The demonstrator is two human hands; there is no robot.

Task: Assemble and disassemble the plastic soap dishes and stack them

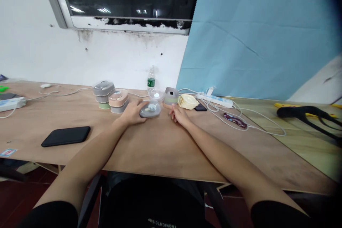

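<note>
My left hand (134, 112) grips the left side of a grey lid (150, 110) with a see-through top, low over the table. To the right, my right hand (180, 115) has its fingers curled in; whether anything is between them I cannot make out. Just behind it stands a grey, green and pink container (171, 97). A stack of cream-coloured cups (188, 102) is beside that container. Behind the grey lid lies a clear round plastic piece (156, 94). Left of my left hand are a pink and grey lidded box (118, 101) and a taller grey and green one (103, 93).
An upright plastic bottle (151, 77) is by the wall. A black phone (66, 136) lies at the left on the wooden table (160, 153). To the right are a dark phone (200, 107), a power strip (216, 100), looping white cables and a dark red object (235, 120).
</note>
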